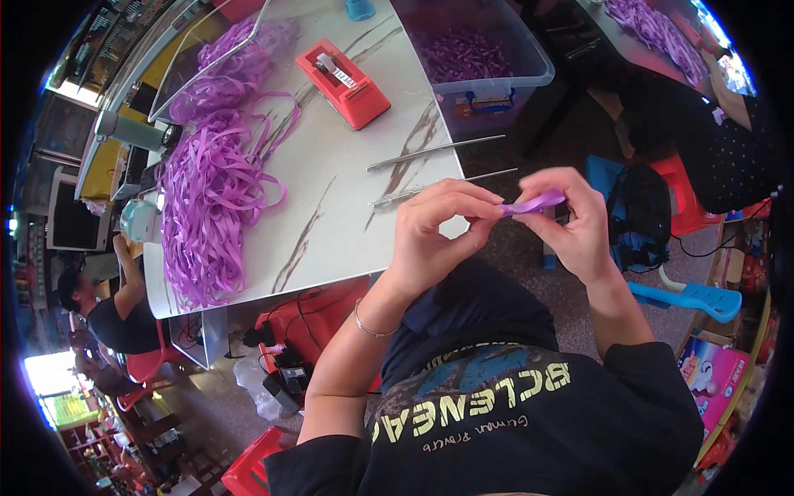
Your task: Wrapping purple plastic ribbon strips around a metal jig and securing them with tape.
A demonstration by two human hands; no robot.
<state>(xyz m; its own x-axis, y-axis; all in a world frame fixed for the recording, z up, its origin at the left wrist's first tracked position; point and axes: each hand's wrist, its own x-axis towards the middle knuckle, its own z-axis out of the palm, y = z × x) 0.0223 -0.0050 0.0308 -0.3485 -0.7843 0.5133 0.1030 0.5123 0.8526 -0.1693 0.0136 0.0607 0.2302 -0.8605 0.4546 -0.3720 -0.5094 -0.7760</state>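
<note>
A short loop of purple ribbon [542,201] is stretched between my two hands, just off the table's right edge. My left hand [442,227] pinches one end of it between thumb and fingertips. On the other side, my right hand [571,217] is closed around the looped part, thumb beneath and fingers curled over. Two thin metal rods [434,153] stick out past the table edge beside my left hand; clear wrapping seems to cover the nearer one's end. A big tangled heap of purple ribbon [211,207] lies along the table's left side.
On the marble-patterned table [331,223] sits a red tape dispenser [343,83]. A clear plastic bin [488,87] holding many purple pieces stands beyond the right edge. People sit at far left and upper right. A blue plastic piece [695,299] and a black bag [641,215] are to my right.
</note>
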